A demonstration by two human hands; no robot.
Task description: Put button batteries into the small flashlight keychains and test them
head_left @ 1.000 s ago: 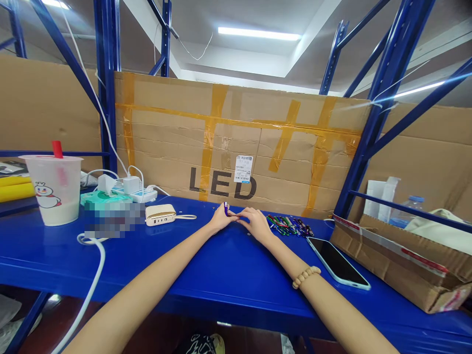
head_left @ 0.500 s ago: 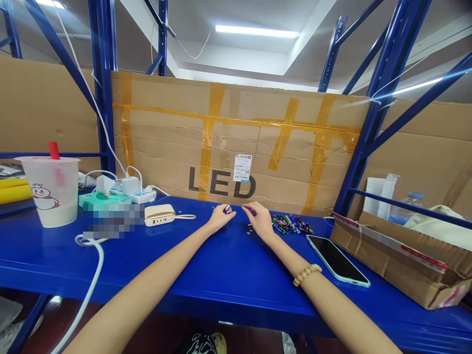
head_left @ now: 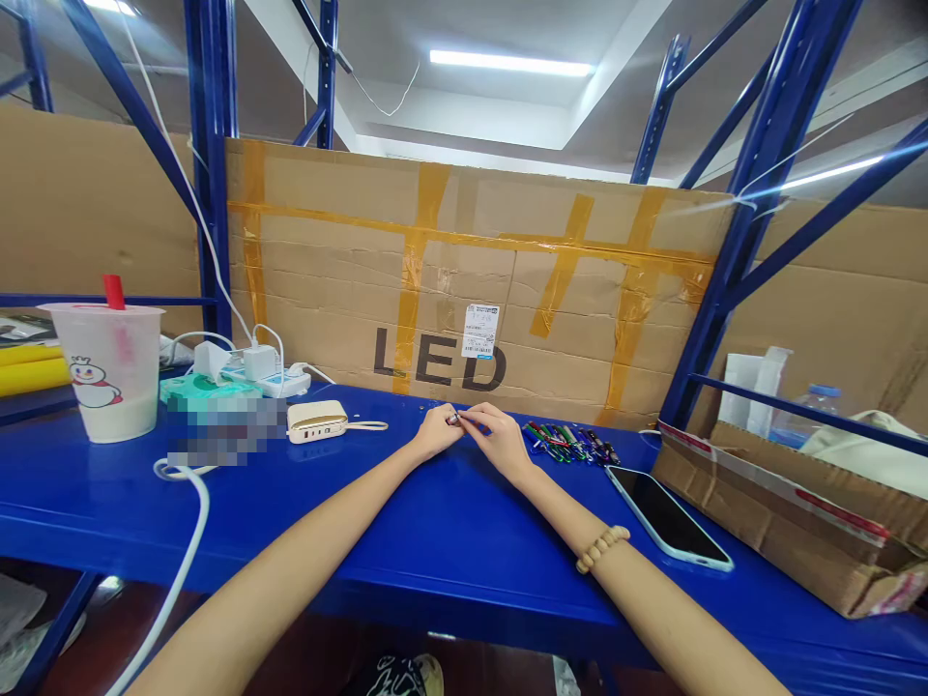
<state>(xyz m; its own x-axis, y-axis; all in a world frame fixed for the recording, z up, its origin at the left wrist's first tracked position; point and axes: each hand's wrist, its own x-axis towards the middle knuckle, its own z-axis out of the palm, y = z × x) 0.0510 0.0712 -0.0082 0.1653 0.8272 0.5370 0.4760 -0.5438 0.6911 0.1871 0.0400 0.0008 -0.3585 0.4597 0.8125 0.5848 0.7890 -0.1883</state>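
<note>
My left hand (head_left: 436,432) is closed around a small shiny, dark metallic piece (head_left: 453,420), whose end shows between the fingers; most of it is covered. Right against it, the thumb and fingertips of my right hand (head_left: 502,442) are pinched together at that end. Whatever the pinch holds is too small to make out. To the right of my right hand, a pile of small shiny coloured metallic pieces (head_left: 571,444) lies on the blue tabletop (head_left: 435,522), in green, red, blue and dark tones.
A phone (head_left: 671,517) and an open cardboard box (head_left: 783,522) are at right. On the left stand a drink cup (head_left: 108,387), a cream power bank (head_left: 317,422) with a strap, and a power strip (head_left: 294,385) with cables. A large cardboard sheet (head_left: 348,280) closes off the back.
My right hand has moved left, and its fingertips now meet the piece in my left hand. Before, a gap separated the two hands. The view has shifted slightly.
</note>
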